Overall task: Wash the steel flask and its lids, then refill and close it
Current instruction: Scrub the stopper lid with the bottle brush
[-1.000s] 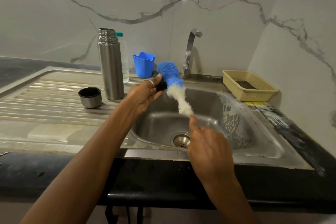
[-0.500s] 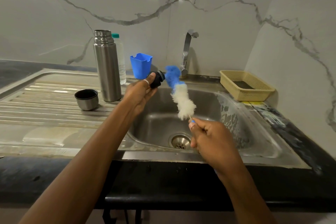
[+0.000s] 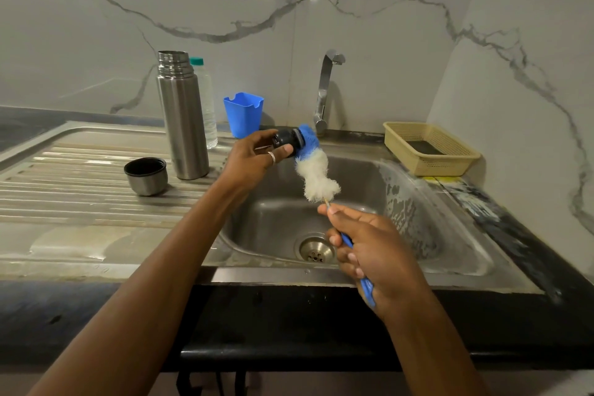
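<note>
Flask [image 3: 183, 119] upright on the drainboard [image 3: 80, 190] left of the sink [image 3: 456, 235], cup lid [image 3: 146, 176] just left and before it, bottle [image 3: 205, 100] behind — holder [image 3: 243, 113] right of it, tap [image 3: 324, 90] behind the sink, basket [image 3: 430, 151] at far right.

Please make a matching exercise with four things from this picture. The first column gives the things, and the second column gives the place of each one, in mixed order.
1. steel flask
2. black stopper
3. bottle brush
4. steel cup lid

a. in the left hand
b. mouth up on the drainboard
c. handle in the right hand
d. upright, open, before a plastic bottle

Pairs: 1-d, 2-a, 3-c, 4-b
</note>
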The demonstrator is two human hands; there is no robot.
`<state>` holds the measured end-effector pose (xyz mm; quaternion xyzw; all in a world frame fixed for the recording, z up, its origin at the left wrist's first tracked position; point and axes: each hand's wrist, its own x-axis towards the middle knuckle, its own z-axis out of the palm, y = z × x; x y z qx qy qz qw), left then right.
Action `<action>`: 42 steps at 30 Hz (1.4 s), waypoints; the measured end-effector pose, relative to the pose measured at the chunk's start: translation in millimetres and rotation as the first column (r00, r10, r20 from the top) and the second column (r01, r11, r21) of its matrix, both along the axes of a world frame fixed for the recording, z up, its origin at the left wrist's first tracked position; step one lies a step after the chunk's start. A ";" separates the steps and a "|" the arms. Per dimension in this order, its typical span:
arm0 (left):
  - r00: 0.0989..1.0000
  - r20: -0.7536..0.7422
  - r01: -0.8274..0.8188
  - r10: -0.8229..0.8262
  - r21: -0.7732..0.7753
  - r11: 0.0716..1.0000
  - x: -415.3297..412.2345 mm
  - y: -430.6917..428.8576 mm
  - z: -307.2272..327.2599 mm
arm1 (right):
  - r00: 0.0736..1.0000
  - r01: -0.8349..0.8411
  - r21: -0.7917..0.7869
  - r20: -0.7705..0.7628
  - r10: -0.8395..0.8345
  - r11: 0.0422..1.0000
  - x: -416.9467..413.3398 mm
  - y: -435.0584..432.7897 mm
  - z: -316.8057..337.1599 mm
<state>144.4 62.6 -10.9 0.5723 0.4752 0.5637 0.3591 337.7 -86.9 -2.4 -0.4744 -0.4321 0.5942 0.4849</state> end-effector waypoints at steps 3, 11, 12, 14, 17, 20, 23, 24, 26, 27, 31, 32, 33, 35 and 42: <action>0.999 0.034 0.009 -0.009 -0.001 1.000 -1.6 -3.1 1.1 | 1.000 -0.011 0.017 -0.011 0.011 1.000 -3.1 -10.1 1.0; 0.976 0.174 0.135 -0.134 0.010 0.991 4.0 -5.2 5.2 | 1.000 0.017 0.025 0.013 -0.017 1.000 -3.6 -3.2 5.1; 0.975 0.187 0.127 -0.124 -0.002 0.992 2.3 -5.1 5.8 | 1.000 -0.001 0.031 0.023 0.000 1.000 -3.2 -9.0 2.1; 0.973 0.195 0.127 -0.121 -0.018 0.992 -0.7 -3.8 5.5 | 1.000 -0.016 0.038 0.024 0.015 0.999 -1.9 -17.4 -1.4; 0.968 0.212 0.144 -0.132 -0.046 0.988 -1.5 -3.7 3.6 | 1.000 0.017 0.024 0.002 -0.018 1.000 0.3 -8.1 1.3; 0.915 0.371 0.195 -0.158 -0.065 0.979 3.7 -4.6 4.1 | 0.999 0.036 0.043 -0.002 -0.036 0.998 0.3 4.4 9.4; 0.886 0.425 0.243 -0.184 -0.090 0.966 3.9 -2.4 3.1 | 1.000 0.019 0.059 0.006 -0.020 0.998 0.4 1.9 7.8; 0.890 0.418 0.245 -0.179 -0.108 0.964 3.6 -2.4 3.5 | 1.000 0.012 0.060 0.005 -0.012 0.998 0.9 -1.8 5.0; 0.885 0.436 0.247 -0.164 -0.140 0.959 4.5 -3.4 5.1 | 1.000 0.000 0.057 0.007 -0.001 0.998 2.2 -10.7 -0.9; 0.872 0.464 0.251 -0.156 -0.150 0.956 5.3 -3.6 5.8 | 1.000 -0.004 0.055 0.009 0.004 0.998 2.2 -14.8 -2.9; 0.808 0.569 0.292 -0.155 -0.158 0.943 11.1 -8.6 10.8 | 1.000 0.002 0.054 -0.028 -0.001 0.999 0.5 -13.5 -1.6; 0.797 0.581 0.309 -0.164 -0.160 0.938 13.3 -10.0 12.0 | 0.999 0.012 0.049 -0.053 -0.010 0.999 0.0 -9.4 0.5; 0.788 0.591 0.324 -0.173 -0.160 0.932 14.9 -11.5 13.3 | 0.997 0.021 0.043 -0.079 -0.017 0.999 -0.8 -5.8 2.6; 0.771 0.614 0.332 -0.171 -0.158 0.930 16.9 -12.9 15.6 | 0.994 0.021 0.045 -0.106 -0.016 0.999 -2.4 -3.1 3.1; 0.735 0.672 0.301 -0.090 -0.204 0.932 12.2 -11.8 15.2 | 0.996 -0.005 0.059 -0.089 0.011 0.998 -7.3 -25.0 -10.3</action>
